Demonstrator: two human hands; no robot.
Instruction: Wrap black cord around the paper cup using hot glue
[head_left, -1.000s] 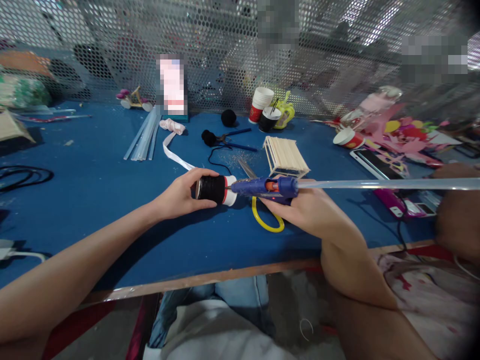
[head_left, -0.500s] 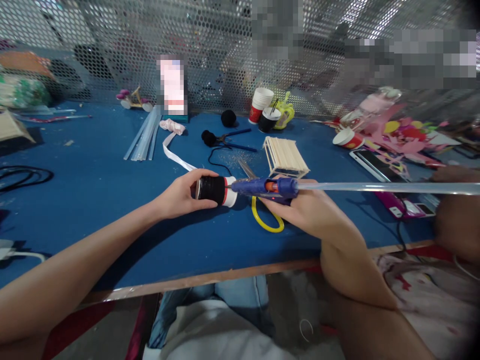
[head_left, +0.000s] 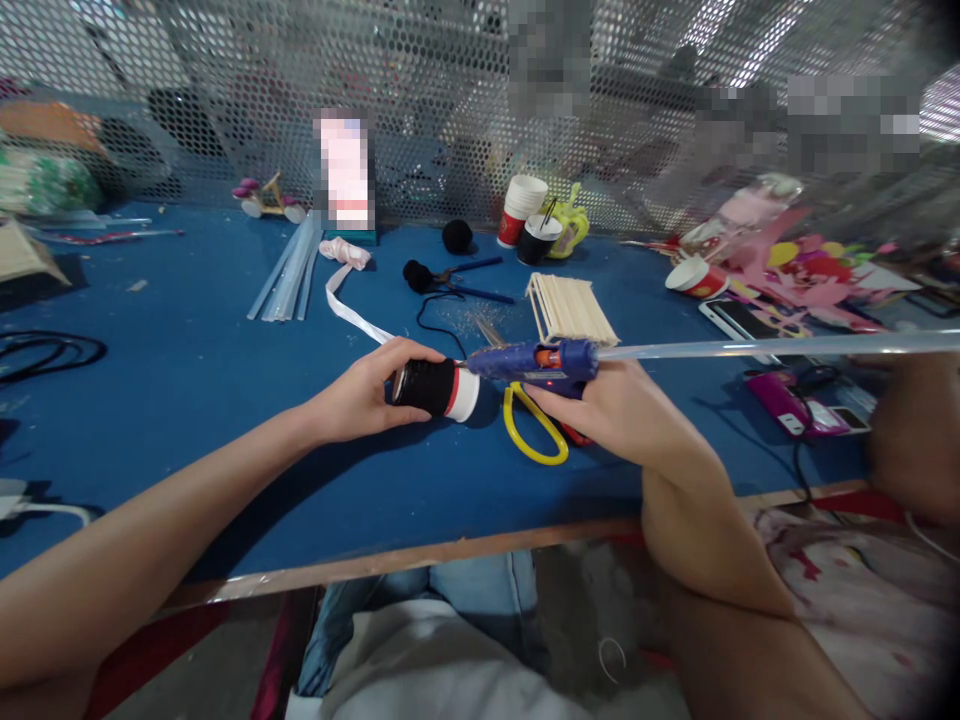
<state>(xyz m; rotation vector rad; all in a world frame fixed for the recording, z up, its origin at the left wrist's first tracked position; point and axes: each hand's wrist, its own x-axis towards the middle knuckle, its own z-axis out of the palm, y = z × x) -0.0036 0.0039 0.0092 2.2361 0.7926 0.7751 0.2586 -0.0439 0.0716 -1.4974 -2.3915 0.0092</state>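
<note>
My left hand (head_left: 367,395) is wrapped round a paper cup (head_left: 439,387) lying on its side, its body covered in black with a red and white rim pointing right. My right hand (head_left: 619,412) grips a blue hot glue gun (head_left: 536,361), its nozzle touching the cup's rim. A long clear glue stick (head_left: 772,346) sticks out of the gun's back toward the right. Yellow-handled scissors (head_left: 531,432) lie on the blue table (head_left: 187,370) just under the gun.
A small frame of wooden sticks (head_left: 568,310) stands behind the gun. Clear glue sticks (head_left: 289,270), a pink ribbon (head_left: 346,280), black pompoms (head_left: 456,236) and paper cups (head_left: 525,215) lie further back. Phones (head_left: 795,400) and pink paper cutouts (head_left: 802,265) crowd the right. Another person's arm (head_left: 919,440) is at the right edge.
The cup has tilted so its rim end dips lower and my left fingers have shifted over its top. The glue gun has risen slightly and its rear end angles upward.
</note>
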